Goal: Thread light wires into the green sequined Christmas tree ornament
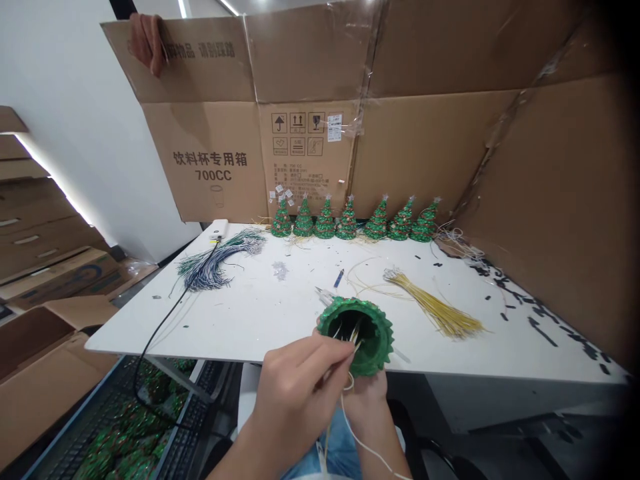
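A small green Christmas tree ornament (383, 340) is tilted so that its hollow base faces me. My right hand (367, 393) grips it from below and behind, with most of its fingers hidden. My left hand (305, 367) is closed in a pinch at the hollow's mouth, on thin pale wires (356, 331) that come out of the inside. A white cord (357, 437) hangs from the base down past my right forearm. Just behind the ornament lies a pointed tool (324, 296), partly covered by it.
Several finished-looking trees (325, 220) stand along the cardboard wall (310, 60). A yellow wire bundle (440, 307) lies right, green and dark wire bundles (215, 263) left, a blue pen-like tool (339, 278) in the middle. Black scraps (570, 327) cover the right side. A crate (175, 427) holds more trees.
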Tool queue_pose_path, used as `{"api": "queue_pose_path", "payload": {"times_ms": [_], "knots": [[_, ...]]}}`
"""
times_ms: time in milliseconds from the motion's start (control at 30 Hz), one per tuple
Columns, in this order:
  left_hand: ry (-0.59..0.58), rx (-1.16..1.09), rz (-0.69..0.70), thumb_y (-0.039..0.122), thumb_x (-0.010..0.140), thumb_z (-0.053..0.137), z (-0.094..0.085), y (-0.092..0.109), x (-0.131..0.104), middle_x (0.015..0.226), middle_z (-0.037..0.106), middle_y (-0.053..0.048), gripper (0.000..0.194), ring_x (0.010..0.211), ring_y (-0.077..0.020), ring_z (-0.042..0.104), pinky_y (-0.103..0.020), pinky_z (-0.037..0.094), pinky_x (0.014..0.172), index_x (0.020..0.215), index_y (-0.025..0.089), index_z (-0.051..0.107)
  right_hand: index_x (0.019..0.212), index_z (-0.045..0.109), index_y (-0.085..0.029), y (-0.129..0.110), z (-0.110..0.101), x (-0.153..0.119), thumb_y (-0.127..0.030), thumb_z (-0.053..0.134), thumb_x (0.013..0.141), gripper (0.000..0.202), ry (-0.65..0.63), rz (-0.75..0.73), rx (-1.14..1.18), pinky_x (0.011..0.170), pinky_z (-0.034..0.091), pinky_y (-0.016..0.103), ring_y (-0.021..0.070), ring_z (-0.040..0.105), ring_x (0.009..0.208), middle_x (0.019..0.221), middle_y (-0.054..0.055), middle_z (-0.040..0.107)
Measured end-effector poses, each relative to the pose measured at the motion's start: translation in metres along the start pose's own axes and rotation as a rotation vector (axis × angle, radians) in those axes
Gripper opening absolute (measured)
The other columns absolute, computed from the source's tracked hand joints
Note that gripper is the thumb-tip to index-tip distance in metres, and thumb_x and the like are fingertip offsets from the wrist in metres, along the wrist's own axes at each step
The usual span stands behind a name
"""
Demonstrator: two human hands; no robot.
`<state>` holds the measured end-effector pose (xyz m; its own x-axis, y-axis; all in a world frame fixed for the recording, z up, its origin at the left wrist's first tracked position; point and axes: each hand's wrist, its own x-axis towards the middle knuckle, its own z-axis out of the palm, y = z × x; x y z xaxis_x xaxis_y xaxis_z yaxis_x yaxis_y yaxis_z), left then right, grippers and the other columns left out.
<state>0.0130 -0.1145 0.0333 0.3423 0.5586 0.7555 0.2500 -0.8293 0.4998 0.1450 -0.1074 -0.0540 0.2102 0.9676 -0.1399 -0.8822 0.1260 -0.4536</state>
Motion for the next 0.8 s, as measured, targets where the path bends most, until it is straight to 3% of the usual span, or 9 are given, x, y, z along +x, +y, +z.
{"api": "queue_pose_path", "payload": {"times_ms": [100,233,333,433,633,800], "knots": [[-0.008,-0.008,0.026,0.004,0.092,0.067,0.000,0.003,0.000,0.098,0.080,-0.004,0.027,0.087,-0.0156,0.076,-0.027,0.062,0.076,0.111,0.022,0.072,0.100,0.079,-0.031,0.000,-0.009,-0.001,-0.052,0.083,0.073,0.034,-0.014,0.170,0.011,0.083,0.063,0.049,0.0293,0.075,0.092,0.094,0.005,0.081],[-0.008,0.022,0.020,0.005,0.089,0.070,0.001,0.002,-0.001,0.097,0.080,-0.004,0.025,0.085,-0.0147,0.075,-0.025,0.062,0.073,0.109,0.020,0.072,0.098,0.079,-0.029,-0.002,-0.003,-0.001,-0.055,0.086,0.066,0.042,-0.013,0.219,0.030,0.087,0.061,0.050,0.0299,0.074,0.093,0.092,0.005,0.080],[0.005,0.044,-0.002,0.005,0.090,0.069,0.002,0.001,-0.002,0.091,0.078,-0.003,0.023,0.077,-0.0132,0.072,-0.023,0.058,0.066,0.108,0.020,0.072,0.090,0.079,-0.027,-0.004,0.013,0.000,-0.058,0.086,0.065,0.040,0.011,0.206,0.046,0.092,0.060,0.049,0.0297,0.075,0.094,0.094,0.006,0.081],[0.015,0.004,-0.060,0.009,0.092,0.068,0.003,0.001,-0.001,0.083,0.074,-0.002,0.019,0.065,-0.0120,0.064,-0.024,0.051,0.056,0.106,0.021,0.074,0.092,0.079,-0.029,-0.006,0.035,-0.001,-0.060,0.076,0.079,0.034,0.063,0.098,0.057,0.092,0.060,0.042,0.0252,0.075,0.094,0.096,0.002,0.081],[-0.022,-0.299,-0.428,0.027,0.094,0.069,-0.005,0.004,0.002,0.071,0.068,-0.002,0.012,0.053,-0.0108,0.052,-0.024,0.042,0.049,0.097,0.023,0.080,0.093,0.079,-0.024,-0.011,0.055,-0.005,-0.059,0.068,0.087,0.038,0.118,-0.002,0.050,0.085,0.060,0.035,0.0222,0.075,0.087,0.094,0.001,0.081],[-0.201,-0.615,-0.659,0.043,0.095,0.069,-0.017,-0.001,0.005,0.069,0.064,-0.002,0.024,0.058,-0.0109,0.051,-0.022,0.040,0.051,0.101,0.021,0.078,0.098,0.080,-0.022,-0.012,0.051,-0.006,-0.061,0.066,0.088,0.043,0.113,-0.062,-0.013,0.086,0.059,0.034,0.0225,0.075,0.086,0.095,0.003,0.081]]}}
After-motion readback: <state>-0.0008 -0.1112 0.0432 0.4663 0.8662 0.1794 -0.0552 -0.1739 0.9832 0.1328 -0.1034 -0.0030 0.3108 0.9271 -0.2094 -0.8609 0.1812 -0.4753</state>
